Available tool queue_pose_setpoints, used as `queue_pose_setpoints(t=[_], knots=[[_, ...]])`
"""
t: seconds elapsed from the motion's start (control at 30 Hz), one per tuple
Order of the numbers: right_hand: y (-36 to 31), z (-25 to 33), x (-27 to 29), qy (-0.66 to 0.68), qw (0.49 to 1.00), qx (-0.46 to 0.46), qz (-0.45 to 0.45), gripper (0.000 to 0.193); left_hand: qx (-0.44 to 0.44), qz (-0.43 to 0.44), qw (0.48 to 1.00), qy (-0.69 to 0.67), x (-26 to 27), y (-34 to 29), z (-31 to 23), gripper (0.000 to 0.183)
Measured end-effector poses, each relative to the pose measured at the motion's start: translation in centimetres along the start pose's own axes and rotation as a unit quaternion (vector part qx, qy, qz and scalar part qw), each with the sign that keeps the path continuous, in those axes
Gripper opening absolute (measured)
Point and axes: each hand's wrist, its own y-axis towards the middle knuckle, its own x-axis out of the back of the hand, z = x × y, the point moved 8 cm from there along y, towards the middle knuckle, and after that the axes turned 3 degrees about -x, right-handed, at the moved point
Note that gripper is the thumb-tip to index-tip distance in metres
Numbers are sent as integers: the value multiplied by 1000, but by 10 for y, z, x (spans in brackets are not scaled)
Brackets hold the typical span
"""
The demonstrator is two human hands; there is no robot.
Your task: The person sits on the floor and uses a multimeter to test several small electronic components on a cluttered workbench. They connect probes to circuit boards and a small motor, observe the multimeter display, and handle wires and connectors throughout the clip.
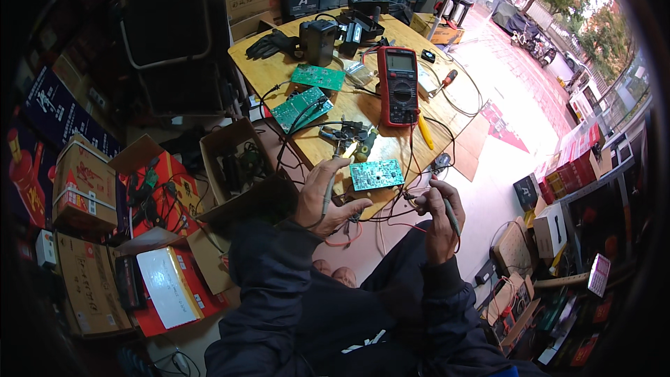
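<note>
A green circuit board (377, 175), covered in solder points, lies at the table's near edge between my hands. My left hand (319, 195) is just left of it, thumb stretched towards the board, with a slim grey test probe (328, 194) held along the fingers. To the right of the board, my right hand (441, 220) is closed around another grey test probe (451, 215), whose lead loops below. Something small and dark by its fingertips is too unclear to name. Beyond the board stands a red multimeter (400, 87); its display is unreadable.
Two more green boards (317, 77) (301, 108) lie farther left on the wooden table (269, 73). Pliers (364, 145), black gloves (274, 43), a screwdriver (450, 78) and tangled leads surround them. Open cardboard boxes (237, 160) stand to the left; stacked boxes (572, 174) are at right.
</note>
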Motion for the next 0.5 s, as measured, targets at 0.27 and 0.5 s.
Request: queue_pose_setpoints(t=[0.27, 0.5], knots=[[-1, -3, -3, -20, 1000, -8, 1, 28, -3, -9, 999, 43, -3, 0, 5, 67], [-1, -6, -3, -25, 1000, -18, 4, 29, -12, -27, 999, 41, -3, 0, 9, 63]])
